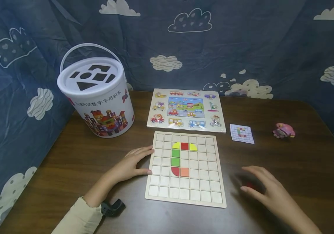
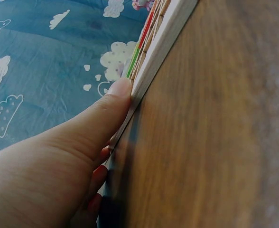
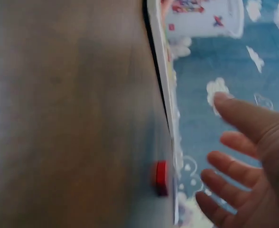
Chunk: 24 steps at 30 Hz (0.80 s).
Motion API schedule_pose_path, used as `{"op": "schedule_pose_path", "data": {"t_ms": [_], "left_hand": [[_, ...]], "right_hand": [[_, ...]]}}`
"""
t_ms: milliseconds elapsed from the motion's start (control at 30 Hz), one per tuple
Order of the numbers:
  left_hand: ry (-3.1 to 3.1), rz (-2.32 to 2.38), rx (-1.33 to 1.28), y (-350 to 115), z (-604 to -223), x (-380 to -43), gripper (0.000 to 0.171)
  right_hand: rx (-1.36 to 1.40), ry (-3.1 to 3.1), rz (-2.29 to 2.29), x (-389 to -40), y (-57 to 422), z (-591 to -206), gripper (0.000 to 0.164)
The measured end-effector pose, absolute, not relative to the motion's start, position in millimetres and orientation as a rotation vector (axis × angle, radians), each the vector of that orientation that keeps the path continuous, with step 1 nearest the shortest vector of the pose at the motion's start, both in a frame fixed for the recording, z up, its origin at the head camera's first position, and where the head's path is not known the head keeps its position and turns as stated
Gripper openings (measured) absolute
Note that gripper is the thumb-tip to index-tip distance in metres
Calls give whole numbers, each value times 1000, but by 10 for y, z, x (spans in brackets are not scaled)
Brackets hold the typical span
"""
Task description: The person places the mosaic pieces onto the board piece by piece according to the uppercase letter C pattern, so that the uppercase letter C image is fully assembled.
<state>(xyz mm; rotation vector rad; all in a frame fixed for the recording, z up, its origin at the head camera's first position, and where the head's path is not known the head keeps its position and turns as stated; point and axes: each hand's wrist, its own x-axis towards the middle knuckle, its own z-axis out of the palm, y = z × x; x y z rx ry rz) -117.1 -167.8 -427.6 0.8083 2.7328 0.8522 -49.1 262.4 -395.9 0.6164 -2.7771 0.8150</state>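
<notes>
A wooden grid board [image 1: 202, 202] lies flat on the table, with coloured tiles set in its cells. Yellow quarter-rounds flank a red square [image 1: 184, 146] along the top. Two green squares [image 1: 175, 157] run down the left, and below them sit a red quarter-round [image 1: 175, 171] and an orange square [image 1: 185, 172]. My left hand [image 1: 129, 165] rests at the board's left edge, its thumb and fingertips touching the rim. Right of the board, my right hand [image 1: 267, 190] hovers with fingers spread. Beneath it a small red block [image 3: 162, 178] lies on the table, apart from the fingers.
A printed card [image 1: 242, 133] with a coloured grid pattern lies right of the board. Behind stands a vehicle puzzle board [image 1: 186, 125]. A white lidded bucket [image 1: 105, 107] is at the back left. On the far right sits a pink toy [image 1: 284, 130].
</notes>
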Motion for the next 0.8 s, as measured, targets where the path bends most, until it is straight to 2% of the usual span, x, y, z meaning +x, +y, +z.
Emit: {"op": "schedule_pose_path", "data": {"t_ms": [200, 533, 800], "left_hand": [[2730, 858, 798, -1679, -4269, -1167, 73], [2716, 866, 783, -1671, -4275, -1168, 74], [2718, 870, 783, -1673, -4260, -1162, 72]], "right_hand": [[566, -2810, 749, -421, 2798, -4091, 52], [452, -2958, 625, -467, 2783, -4132, 23], [805, -2721, 647, -575, 2666, -3994, 38]]}}
